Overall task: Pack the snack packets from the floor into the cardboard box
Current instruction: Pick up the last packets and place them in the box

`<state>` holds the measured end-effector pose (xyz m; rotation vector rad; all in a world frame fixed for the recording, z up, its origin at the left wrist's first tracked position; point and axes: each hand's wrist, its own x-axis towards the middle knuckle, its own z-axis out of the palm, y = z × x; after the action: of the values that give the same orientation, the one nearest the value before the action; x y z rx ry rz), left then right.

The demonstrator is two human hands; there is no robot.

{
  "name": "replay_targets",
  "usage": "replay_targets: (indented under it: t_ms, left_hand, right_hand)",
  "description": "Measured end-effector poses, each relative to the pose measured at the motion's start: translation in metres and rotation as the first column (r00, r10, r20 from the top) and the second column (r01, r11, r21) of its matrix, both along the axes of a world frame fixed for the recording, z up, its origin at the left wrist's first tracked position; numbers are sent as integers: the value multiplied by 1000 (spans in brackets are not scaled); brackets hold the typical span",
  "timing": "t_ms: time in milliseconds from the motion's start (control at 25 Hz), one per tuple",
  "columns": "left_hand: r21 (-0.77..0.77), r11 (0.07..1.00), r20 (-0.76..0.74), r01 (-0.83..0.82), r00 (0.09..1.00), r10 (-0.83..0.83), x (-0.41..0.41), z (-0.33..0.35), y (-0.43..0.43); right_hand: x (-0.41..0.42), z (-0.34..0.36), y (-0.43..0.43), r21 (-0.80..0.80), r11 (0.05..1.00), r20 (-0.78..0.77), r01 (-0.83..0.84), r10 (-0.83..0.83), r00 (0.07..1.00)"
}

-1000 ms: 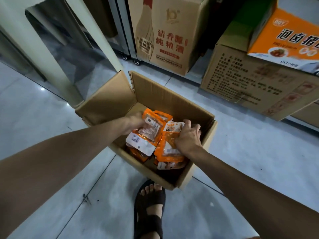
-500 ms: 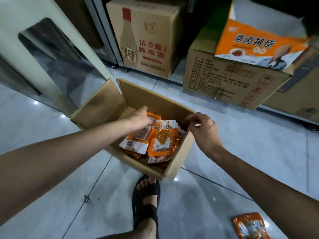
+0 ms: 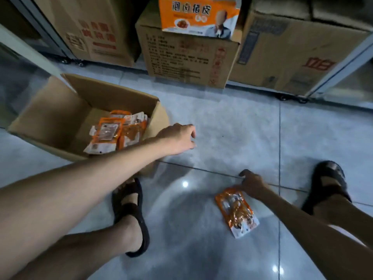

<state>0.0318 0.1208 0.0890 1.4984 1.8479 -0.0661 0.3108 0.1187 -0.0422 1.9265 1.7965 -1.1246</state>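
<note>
I log a glossy grey tiled floor (image 3: 232,128) with dark grout lines. The cardboard box (image 3: 60,118), plain brown corrugated with flaps up, sits at the floor's left side; flat orange-and-white snack packets (image 3: 117,132) lie heaped against its right wall. One crinkled foil snack packet (image 3: 237,212) lies on the tiles near the right foot. Left hand (image 3: 178,139) hangs just right of the box, fingers loosely spread, empty. Right hand (image 3: 251,183) touches that packet's top edge; I cannot tell its grip.
</note>
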Motion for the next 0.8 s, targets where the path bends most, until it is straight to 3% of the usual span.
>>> replay_targets:
  t_ms: [160,280,520,640,800]
  left_hand:
    - [-199,979,76,-54,995,71,52,-57,-23]
    - [-274,956,136,-103,980,144,70,-84,-42]
    - [-293,924,282,-244,902,327,66,-89,-43]
    - [-300,869,393,-394,779,489,65,-77,-42]
    - [-317,832,482,-455,678,554,63,-45,-40]
  right_hand:
    - [35,-56,-58,-25,999,159,-23,27,987]
    - [33,-74,-71,90,990,127,109,-120,985]
    - [34,-64,-51,-17,998,60,63,-62,996]
    - [24,-29,-24,-2,977,-169,212,-209,963]
    - [-12,50,14,-188,921,-639,341,-378,670]
